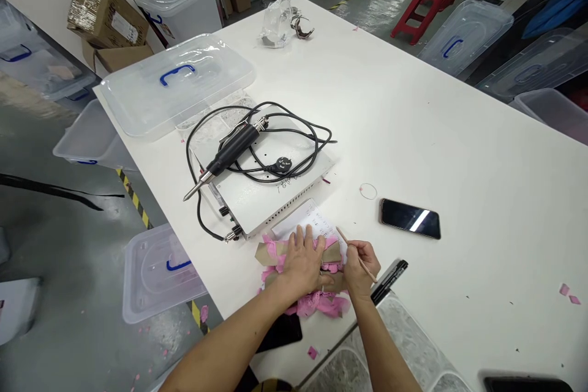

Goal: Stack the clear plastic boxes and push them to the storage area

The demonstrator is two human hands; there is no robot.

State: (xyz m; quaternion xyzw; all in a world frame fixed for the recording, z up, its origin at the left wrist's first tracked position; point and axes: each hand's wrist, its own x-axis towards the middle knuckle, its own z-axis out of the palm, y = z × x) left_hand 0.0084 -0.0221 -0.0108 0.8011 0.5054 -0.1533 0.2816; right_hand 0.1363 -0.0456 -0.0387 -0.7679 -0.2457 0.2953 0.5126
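While gripped (right hand [359,262]), stick [356,254] up-left.

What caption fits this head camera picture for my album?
Left hand presses on pink paper scraps while right hand holds a thin stick beside a phone.

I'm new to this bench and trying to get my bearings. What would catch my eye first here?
Near the table's front edge, the left hand presses flat on a heap of pink scraps and brown card, while the right hand holds a thin wooden stick. Just behind sits a white metal box with a black handheld tool and coiled cable on top; a dark phone lies to the right.
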